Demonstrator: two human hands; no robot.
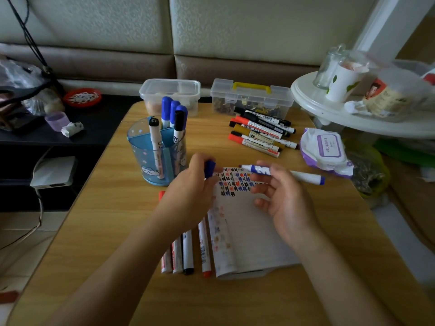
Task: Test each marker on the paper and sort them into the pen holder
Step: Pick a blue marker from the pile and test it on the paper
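We make out only "120" on the black cap of a marker [154, 130] in the pen holder [141, 158] beyond the left hand [190, 184]. Print on the marker pile [261, 135] and the wipes pack [327, 147] beyond the right hand [282, 198] is too blurred for us.

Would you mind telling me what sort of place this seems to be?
Most likely a home living room: a padded sofa back runs behind the small wooden table, a cluttered round white side table stands at the right, and a pack of wet wipes lies near the wooden table's right edge.
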